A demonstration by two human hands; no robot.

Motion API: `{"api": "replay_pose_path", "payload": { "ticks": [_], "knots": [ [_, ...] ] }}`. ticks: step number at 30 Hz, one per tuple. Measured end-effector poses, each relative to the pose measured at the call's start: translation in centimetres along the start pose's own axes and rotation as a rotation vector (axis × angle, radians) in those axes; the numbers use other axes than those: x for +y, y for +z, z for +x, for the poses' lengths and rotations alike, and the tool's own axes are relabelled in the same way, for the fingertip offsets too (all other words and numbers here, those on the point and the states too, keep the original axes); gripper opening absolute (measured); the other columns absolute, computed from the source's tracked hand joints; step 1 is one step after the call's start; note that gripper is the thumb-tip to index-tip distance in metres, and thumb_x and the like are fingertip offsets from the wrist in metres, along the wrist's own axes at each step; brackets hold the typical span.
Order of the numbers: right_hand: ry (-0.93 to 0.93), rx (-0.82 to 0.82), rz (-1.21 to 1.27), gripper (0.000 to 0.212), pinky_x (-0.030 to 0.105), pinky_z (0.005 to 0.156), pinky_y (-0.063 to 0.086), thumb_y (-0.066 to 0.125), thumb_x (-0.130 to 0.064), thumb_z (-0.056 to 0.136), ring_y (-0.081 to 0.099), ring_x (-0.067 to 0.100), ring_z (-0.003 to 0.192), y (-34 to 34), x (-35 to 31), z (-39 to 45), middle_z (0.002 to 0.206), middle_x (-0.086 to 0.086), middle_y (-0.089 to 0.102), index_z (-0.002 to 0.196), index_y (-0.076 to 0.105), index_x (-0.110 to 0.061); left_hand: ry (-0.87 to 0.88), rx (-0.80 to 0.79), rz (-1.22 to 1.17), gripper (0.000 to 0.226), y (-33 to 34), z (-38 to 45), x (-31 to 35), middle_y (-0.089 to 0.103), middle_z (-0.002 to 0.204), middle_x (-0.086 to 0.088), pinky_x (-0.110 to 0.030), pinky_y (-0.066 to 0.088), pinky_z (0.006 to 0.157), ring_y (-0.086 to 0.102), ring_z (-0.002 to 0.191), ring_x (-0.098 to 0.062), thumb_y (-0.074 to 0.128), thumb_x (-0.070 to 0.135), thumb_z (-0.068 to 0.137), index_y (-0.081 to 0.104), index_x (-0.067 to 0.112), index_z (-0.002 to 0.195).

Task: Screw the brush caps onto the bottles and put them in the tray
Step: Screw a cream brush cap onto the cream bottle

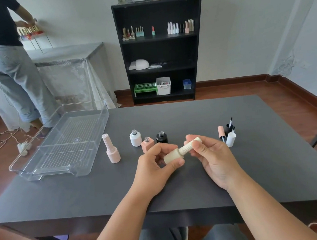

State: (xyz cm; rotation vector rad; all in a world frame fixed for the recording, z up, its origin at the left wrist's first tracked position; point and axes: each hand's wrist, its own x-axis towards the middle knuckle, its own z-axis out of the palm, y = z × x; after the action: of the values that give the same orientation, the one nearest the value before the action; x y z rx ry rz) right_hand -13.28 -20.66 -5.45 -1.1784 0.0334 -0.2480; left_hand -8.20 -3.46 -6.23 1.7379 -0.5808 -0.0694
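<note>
Above the middle of the dark table [181,186], my left hand [155,165] grips a cream bottle [172,156] held sideways. My right hand [211,153] pinches the cream ribbed cap [189,146] that sits on the bottle's neck. A capped pink bottle [111,149] stands upright beside the clear tray [61,142], which holds nothing. Three uncapped bottles stand behind my hands: white [135,138], pink square [147,143] and black [161,137]. At the right lie or stand loose brush caps: pink [221,131], black [229,126] and white [231,138].
A person stands at a cloth-covered side table [63,57] at the back left. A black shelf unit [160,50] with bottles and boxes stands against the far wall. Cords lie on the wooden floor at the left.
</note>
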Motion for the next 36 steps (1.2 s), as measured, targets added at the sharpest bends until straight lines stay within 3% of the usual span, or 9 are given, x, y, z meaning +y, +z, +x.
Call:
{"api": "replay_pose_path", "payload": {
  "ticks": [5,9,14,20,22,25,27,32,36],
  "knots": [
    [-0.124,0.132,-0.141,0.017,0.018,0.071,0.05,0.073,-0.041,0.073,0.064,0.005,0.076,1.3,0.7,0.2,0.082,-0.005,0.075,0.084,0.079,-0.028,0.059,0.092,0.073,0.027,0.1,-0.4,0.0,0.072,0.091,0.011,-0.021,0.052,0.081,0.066,0.087,-0.008,0.085,0.023,0.072,0.07,0.025,0.095],
    [-0.147,0.154,-0.174,0.01,0.014,0.066,0.05,0.071,-0.031,0.08,0.064,0.003,0.071,3.0,0.5,1.2,0.079,-0.006,0.075,0.083,0.079,-0.025,0.062,0.193,0.071,0.028,-0.5,-0.5,0.2,0.072,0.09,0.011,-0.016,0.051,0.078,0.067,0.085,-0.008,0.084,0.022,0.072,0.069,0.031,0.094],
    [-0.121,-0.016,-0.305,0.006,0.017,0.071,0.052,0.072,-0.02,0.085,0.07,0.005,0.076,6.2,0.3,2.7,0.081,-0.005,0.077,0.089,0.076,-0.021,-0.005,0.322,0.214,0.029,-2.7,-2.1,-0.3,0.066,0.105,0.029,-0.009,0.047,0.078,0.062,0.094,0.004,0.077,0.036,0.077,0.064,0.046,0.101],
    [-0.205,-0.117,-0.686,0.013,0.016,0.056,0.052,0.077,-0.022,0.08,0.066,0.015,0.065,10.9,-0.7,5.5,0.084,0.001,0.072,0.092,0.076,-0.017,-0.086,0.54,0.255,0.042,-5.2,-4.3,-1.6,0.055,0.099,0.014,-0.021,0.048,0.072,0.056,0.086,-0.005,0.078,0.026,0.076,0.049,0.043,0.103],
    [-0.191,-0.147,-0.789,0.016,0.025,0.052,0.055,0.077,-0.022,0.08,0.066,0.015,0.062,12.2,-0.6,6.4,0.085,0.003,0.071,0.094,0.075,-0.015,-0.115,0.504,0.28,0.034,-5.4,-4.6,-1.8,0.057,0.084,0.01,-0.022,0.048,0.067,0.057,0.076,-0.008,0.075,0.027,0.076,0.049,0.041,0.092],
    [-0.173,-0.233,-0.909,0.018,0.007,0.039,0.04,0.077,-0.019,0.081,0.058,-0.003,0.044,13.3,0.1,7.4,0.074,-0.003,0.068,0.098,0.074,-0.014,-0.066,0.361,0.433,0.016,-5.2,-4.7,-1.7,0.06,0.079,0.012,-0.026,0.051,0.068,0.06,0.076,-0.006,0.071,0.028,0.078,0.058,0.036,0.084],
    [-0.175,-0.257,-0.992,0.02,0.003,0.045,0.038,0.078,-0.021,0.079,0.058,-0.002,0.052,13.9,0.6,7.8,0.073,-0.008,0.066,0.098,0.075,-0.015,-0.028,0.282,0.534,0.007,-4.9,-4.6,-1.6,0.061,0.088,0.017,-0.029,0.051,0.073,0.059,0.086,-0.006,0.066,0.031,0.082,0.065,0.034,0.087],
    [-0.17,-0.269,-1.033,0.028,0.003,0.056,0.041,0.081,-0.026,0.076,0.059,-0.002,0.065,14.0,0.9,8.2,0.079,-0.008,0.069,0.101,0.075,-0.017,0.008,0.193,0.696,0.03,-4.6,-4.5,-1.9,0.062,0.117,0.017,-0.016,0.039,0.088,0.052,0.111,-0.006,0.056,0.04,0.088,0.067,0.031,0.114],
    [-0.14,-0.221,-0.976,0.041,0.004,0.056,0.046,0.077,-0.041,0.076,0.062,-0.001,0.075,12.6,-0.6,8.1,0.088,-0.012,0.07,0.112,0.07,-0.025,-0.007,0.1,0.725,0.048,-4.3,-4.2,-1.8,0.054,0.137,0.012,-0.02,0.032,0.102,0.043,0.128,-0.01,0.054,0.042,0.089,0.055,0.026,0.134]
  ]
}}
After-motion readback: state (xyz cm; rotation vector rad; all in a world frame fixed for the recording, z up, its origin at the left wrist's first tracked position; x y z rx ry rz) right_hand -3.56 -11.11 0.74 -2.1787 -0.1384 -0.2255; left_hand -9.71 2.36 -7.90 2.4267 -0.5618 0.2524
